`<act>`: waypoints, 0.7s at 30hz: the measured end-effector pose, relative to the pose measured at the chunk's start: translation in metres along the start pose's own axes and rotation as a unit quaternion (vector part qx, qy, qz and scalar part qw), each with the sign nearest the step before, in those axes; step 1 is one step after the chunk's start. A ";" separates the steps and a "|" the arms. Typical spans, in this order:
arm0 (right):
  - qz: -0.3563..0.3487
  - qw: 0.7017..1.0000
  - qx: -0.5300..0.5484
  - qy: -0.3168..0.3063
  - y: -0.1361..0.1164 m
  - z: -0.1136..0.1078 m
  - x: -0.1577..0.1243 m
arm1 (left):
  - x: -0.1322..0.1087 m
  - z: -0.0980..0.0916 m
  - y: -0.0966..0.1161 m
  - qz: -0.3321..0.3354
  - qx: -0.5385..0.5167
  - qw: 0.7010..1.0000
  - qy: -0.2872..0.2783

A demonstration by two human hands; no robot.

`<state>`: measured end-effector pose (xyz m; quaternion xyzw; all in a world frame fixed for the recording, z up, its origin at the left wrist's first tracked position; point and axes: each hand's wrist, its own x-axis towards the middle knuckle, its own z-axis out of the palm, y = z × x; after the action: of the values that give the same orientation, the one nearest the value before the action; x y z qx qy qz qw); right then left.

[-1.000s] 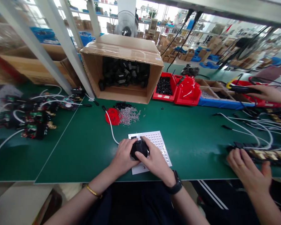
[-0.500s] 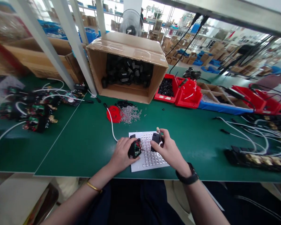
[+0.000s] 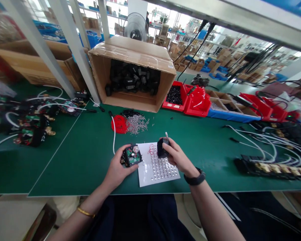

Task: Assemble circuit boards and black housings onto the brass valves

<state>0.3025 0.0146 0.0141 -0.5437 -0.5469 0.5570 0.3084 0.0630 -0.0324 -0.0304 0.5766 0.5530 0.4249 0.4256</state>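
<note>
My left hand (image 3: 119, 167) is closed round a black housing with a green circuit board (image 3: 132, 156), its board side facing up. A white cable (image 3: 114, 134) runs from near this housing toward the back of the table. In my right hand (image 3: 177, 154) is a black plastic cover (image 3: 162, 148), tilted above a white sheet (image 3: 145, 174). A thin pen-like tool (image 3: 167, 135) sticks up from the same hand. Rows of small silvery round parts (image 3: 163, 167) sit on the sheet. A thin red wire (image 3: 151, 149) lies near its top edge.
Behind are a red wire coil (image 3: 119, 124), a pile of small pins (image 3: 137, 124) and a cardboard box (image 3: 132, 98) of black parts. Red bins (image 3: 174, 106) stand at the back right. Wired assemblies lie left (image 3: 27, 134) and right (image 3: 271, 169).
The two hands have moved apart. My left hand has shifted left and turned the housing so its board shows; the cover in my right hand has tilted and risen slightly.
</note>
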 end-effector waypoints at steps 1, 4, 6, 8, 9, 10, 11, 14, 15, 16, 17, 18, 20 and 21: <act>0.014 1.000 0.001 0.000 -0.001 -0.008 0.000 | 0.000 -0.003 -0.001 -0.005 -0.005 1.000 0.008; -0.005 0.991 -0.129 0.039 0.004 -0.032 0.003 | -0.001 -0.010 -0.006 -0.008 -0.009 1.000 0.015; -0.014 0.958 -0.276 0.078 0.011 -0.045 0.006 | 0.000 -0.012 -0.009 -0.007 -0.011 1.000 0.005; 0.008 0.901 -0.416 0.119 0.019 -0.051 0.007 | 0.000 -0.013 -0.012 -0.005 -0.015 1.000 -0.005; 0.020 0.870 -0.471 0.146 0.022 -0.051 0.006 | 0.000 -0.013 -0.014 -0.005 -0.018 1.000 -0.007; 0.022 0.841 -0.512 0.176 0.024 -0.048 0.006 | 0.000 -0.013 -0.014 -0.007 -0.023 1.000 -0.007; 0.010 0.820 -0.534 0.205 0.025 -0.044 0.004 | 0.000 -0.013 -0.013 -0.010 -0.029 1.000 -0.005; -0.093 0.829 -0.515 0.196 0.024 -0.021 0.001 | -0.002 -0.012 -0.006 -0.020 -0.071 0.997 0.010; -0.132 0.844 -0.497 0.149 0.023 -0.011 0.002 | -0.003 -0.011 -0.002 -0.021 -0.091 0.996 0.011; -0.162 0.855 -0.483 0.094 0.023 -0.003 0.003 | -0.003 -0.011 0.002 -0.020 -0.108 0.994 0.007; -0.181 0.862 -0.472 0.043 0.024 0.005 0.006 | -0.003 -0.009 0.007 -0.017 -0.121 0.992 -0.001; -0.188 0.867 -0.462 0.005 0.026 0.012 0.010 | -0.003 -0.008 0.010 -0.014 -0.128 0.992 -0.015; -0.182 0.876 -0.445 -0.019 0.031 0.020 0.020 | -0.003 -0.003 0.014 -0.009 -0.121 0.992 -0.045; -0.176 0.883 -0.435 -0.015 0.034 0.022 0.024 | -0.003 -0.001 0.013 -0.007 -0.112 0.992 -0.058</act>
<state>0.2847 0.0242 -0.0284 -0.5091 -0.8258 0.2078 0.1255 0.0659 -0.0354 -0.0173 0.5448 0.4807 0.4468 0.5219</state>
